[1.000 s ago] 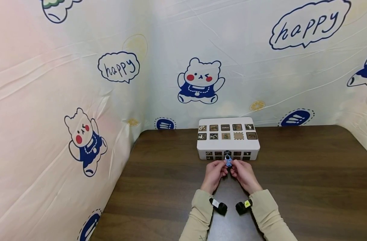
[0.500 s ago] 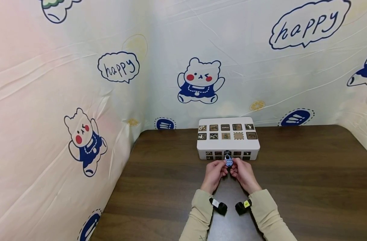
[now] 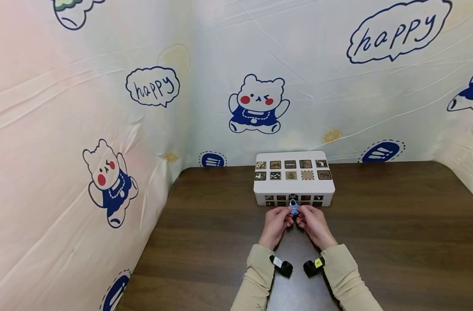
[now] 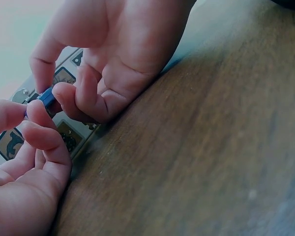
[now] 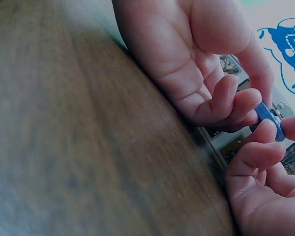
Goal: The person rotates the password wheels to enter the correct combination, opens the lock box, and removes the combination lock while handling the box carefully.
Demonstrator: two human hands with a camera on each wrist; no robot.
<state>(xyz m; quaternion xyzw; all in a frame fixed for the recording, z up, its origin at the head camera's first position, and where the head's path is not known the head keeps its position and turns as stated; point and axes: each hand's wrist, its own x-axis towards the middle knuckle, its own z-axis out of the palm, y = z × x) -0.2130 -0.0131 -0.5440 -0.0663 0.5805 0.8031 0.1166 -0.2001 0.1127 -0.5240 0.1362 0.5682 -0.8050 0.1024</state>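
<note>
A small blue padlock (image 3: 294, 209) with a loop-shaped shackle sits at the front of a white box (image 3: 294, 186), right below its clasp (image 3: 293, 197). From its left side, my left hand (image 3: 275, 223) pinches the padlock between thumb and fingers. My right hand (image 3: 315, 224) holds the opposite side, its thumb lying over the lock's edge. In the left wrist view the blue body (image 4: 47, 97) shows between both hands' fingertips. The right wrist view has small pale parts along the lock's blue edge (image 5: 268, 119). Curled lower fingers of both hands stay close to the tabletop.
The box, with square animal pictures on lid and front, stands at the back of a dark wooden table (image 3: 399, 224). Behind it hangs a pale curtain (image 3: 220, 56) with bear drawings. Black wrist cameras (image 3: 284, 269) are strapped to both sleeves.
Half a second ago my right thumb was drawn back and more of the padlock's face showed; now the thumb is over its edge again. The left hand and box hold their places.
</note>
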